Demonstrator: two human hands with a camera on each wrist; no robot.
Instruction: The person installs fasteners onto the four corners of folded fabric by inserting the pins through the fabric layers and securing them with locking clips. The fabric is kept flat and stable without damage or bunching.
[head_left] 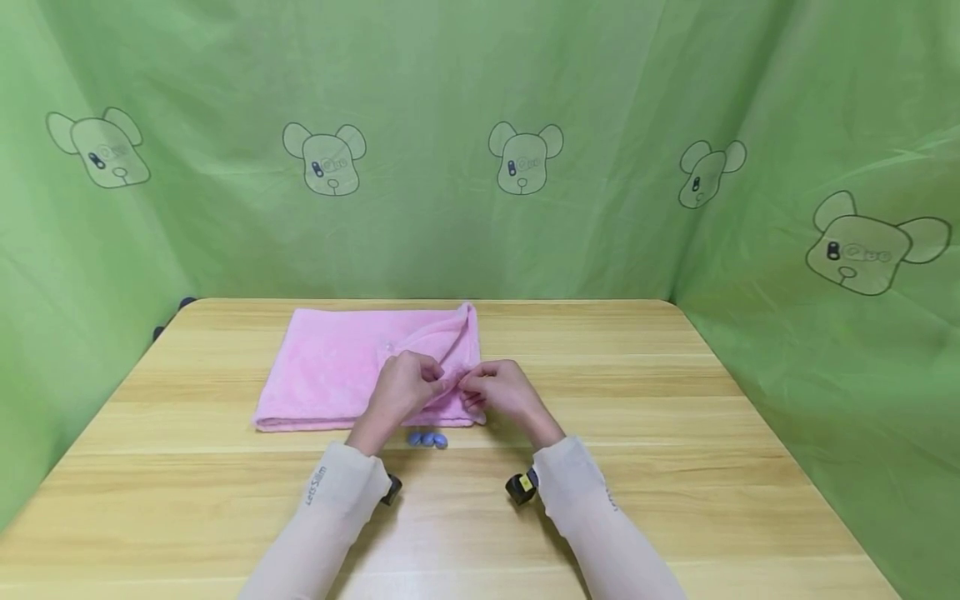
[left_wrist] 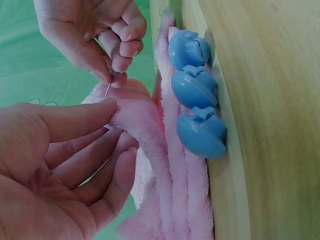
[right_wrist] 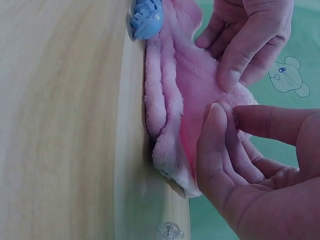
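Observation:
A folded pink plush blanket point(head_left: 330, 358) lies on the table, its right-hand corner lifted and turned back. My left hand point(head_left: 408, 383) pinches the raised edge of the blanket between thumb and fingers. Close beside it, my right hand point(head_left: 501, 390) holds a thin pin point(left_wrist: 107, 90) between thumb and fingertips. The pin's point is at the pink fabric, near the left thumb tip; its clear head is mostly covered by the right fingers. Three rounded blue plastic fasteners point(left_wrist: 197, 86) stand in a row along the blanket's near edge.
A small clear plastic piece point(right_wrist: 170, 231) rests on the table by the blanket's near right corner. Another clear piece point(head_left: 388, 346) shows on top of the blanket. Green curtains point(head_left: 427, 225) with bear drawings surround the wooden table point(head_left: 637, 517).

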